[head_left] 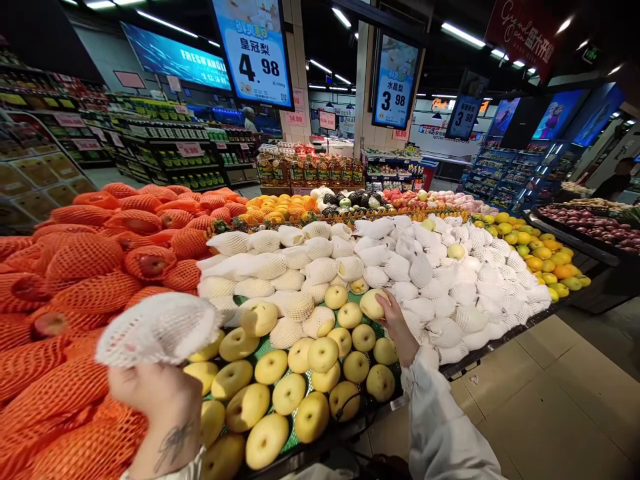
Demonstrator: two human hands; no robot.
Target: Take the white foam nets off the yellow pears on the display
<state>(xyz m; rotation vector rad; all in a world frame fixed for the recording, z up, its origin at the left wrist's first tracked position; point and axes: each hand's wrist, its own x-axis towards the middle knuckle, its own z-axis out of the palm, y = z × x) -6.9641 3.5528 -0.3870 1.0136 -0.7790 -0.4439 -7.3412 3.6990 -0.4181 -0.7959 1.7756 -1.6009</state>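
One white foam net (160, 328), long axis crosswise, clutched by left hand (153, 392), right hand (398, 327) pinching a yellow pear (371, 305)

The left hand (157, 392) is curled, the right hand (398, 325) outstretched.

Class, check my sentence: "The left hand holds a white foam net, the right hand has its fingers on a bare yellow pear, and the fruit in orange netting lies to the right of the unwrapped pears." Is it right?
Not quite: the fruit in orange netting lies to the left of the unwrapped pears, as the head view shows. The rest stands.
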